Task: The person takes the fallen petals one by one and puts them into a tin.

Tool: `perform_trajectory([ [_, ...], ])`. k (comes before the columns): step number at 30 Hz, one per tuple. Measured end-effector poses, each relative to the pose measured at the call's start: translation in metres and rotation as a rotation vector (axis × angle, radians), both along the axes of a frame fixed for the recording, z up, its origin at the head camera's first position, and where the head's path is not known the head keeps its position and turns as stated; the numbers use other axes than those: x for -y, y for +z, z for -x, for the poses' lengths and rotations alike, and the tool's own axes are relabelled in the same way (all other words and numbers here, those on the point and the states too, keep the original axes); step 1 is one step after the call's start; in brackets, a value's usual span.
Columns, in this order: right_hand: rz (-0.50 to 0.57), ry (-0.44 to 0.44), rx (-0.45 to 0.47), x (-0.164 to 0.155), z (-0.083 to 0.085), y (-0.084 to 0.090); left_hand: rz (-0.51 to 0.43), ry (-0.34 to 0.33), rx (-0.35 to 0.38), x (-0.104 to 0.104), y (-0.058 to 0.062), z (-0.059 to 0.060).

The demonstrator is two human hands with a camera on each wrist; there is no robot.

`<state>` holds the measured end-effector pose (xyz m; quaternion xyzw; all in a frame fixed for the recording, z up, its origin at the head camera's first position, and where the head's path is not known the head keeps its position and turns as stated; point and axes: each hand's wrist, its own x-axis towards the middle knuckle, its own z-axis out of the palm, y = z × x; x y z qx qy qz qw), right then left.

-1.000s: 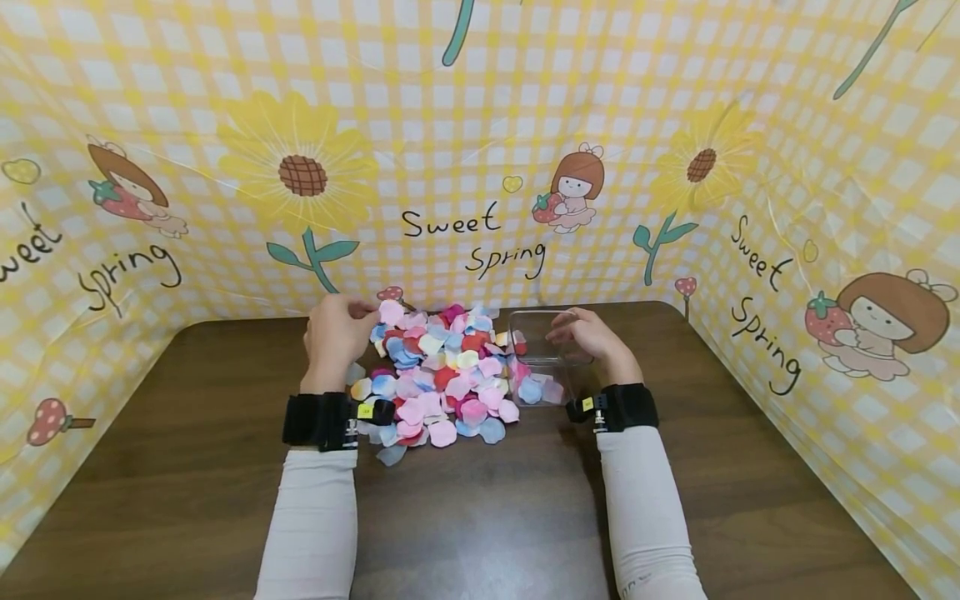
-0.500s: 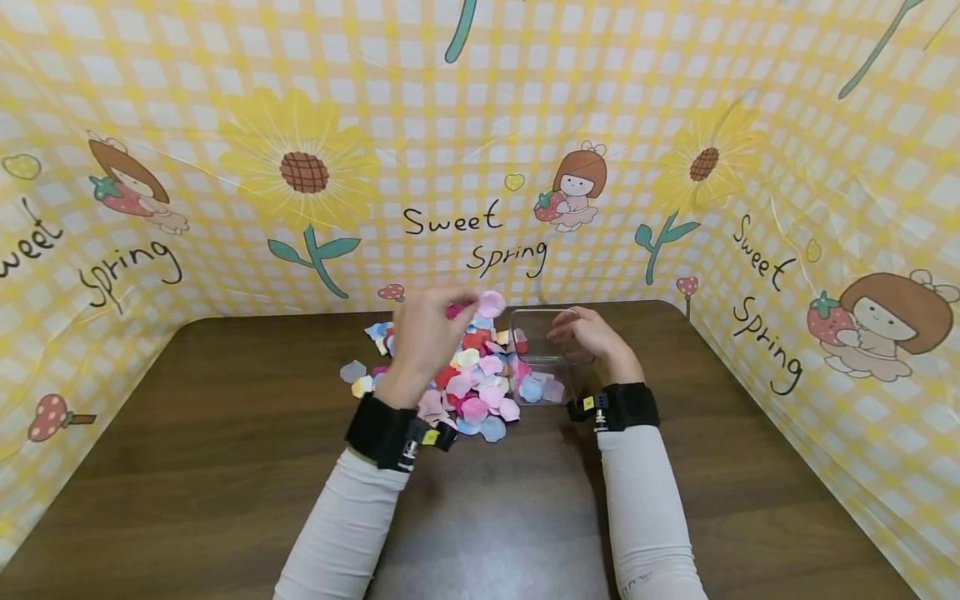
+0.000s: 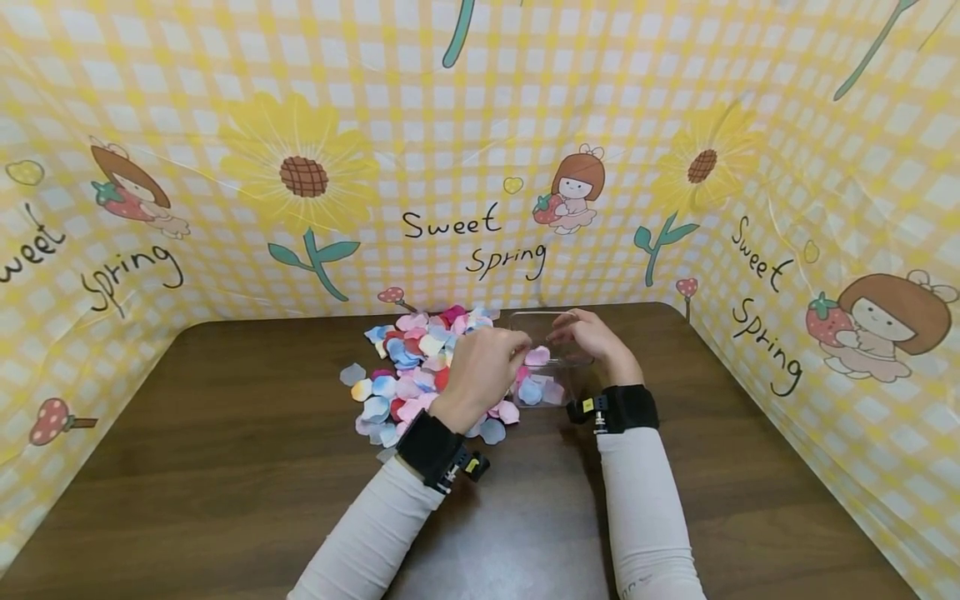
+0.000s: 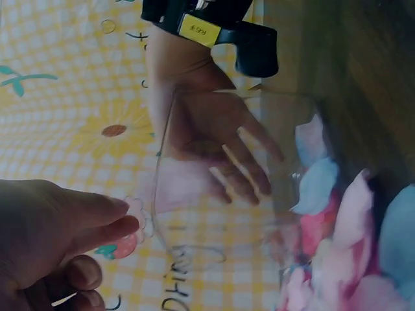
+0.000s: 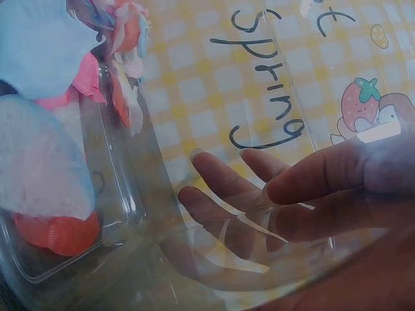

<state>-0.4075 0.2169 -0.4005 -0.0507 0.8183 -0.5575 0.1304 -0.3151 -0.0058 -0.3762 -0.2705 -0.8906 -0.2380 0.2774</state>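
A heap of cloth petals [image 3: 412, 367] in pink, blue, red and cream lies on the brown table [image 3: 225, 433]. To its right stands a clear plastic box [image 3: 572, 379] with a few petals [image 3: 531, 390] inside. My left hand [image 3: 521, 354] reaches across the heap and pinches a pink petal [image 3: 537, 357] over the box's open top. My right hand [image 3: 570, 329] curls over the box's far right rim and holds it. In the left wrist view the right hand [image 4: 220, 142] shows through the clear box [image 4: 194, 240]. The right wrist view shows its fingers [image 5: 220, 175] behind the box wall [image 5: 149, 194].
A yellow checked backdrop [image 3: 480, 125] with sunflowers and "Sweet Spring" lettering walls the table in at the back and on both sides. Bare brown table [image 3: 750, 467] stretches to the left, right and front of the heap.
My left hand picked a pink petal from the heap's far left, lifted it and carried it right to the box. The right hand and the box stayed put.
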Motion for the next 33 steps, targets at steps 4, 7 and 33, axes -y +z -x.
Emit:
perform_trajectory([
  [4,0.004,-0.003,-0.002,0.001,0.000,0.000,-0.038,0.049,0.030,0.015,0.009,0.004],
  [7,-0.013,-0.008,-0.018,0.002,0.000,0.001,-0.086,0.115,0.044,0.037,0.017,0.010],
  [33,-0.025,-0.033,-0.031,0.002,0.000,-0.003,-0.293,0.590,0.581,0.159,-0.060,0.055],
])
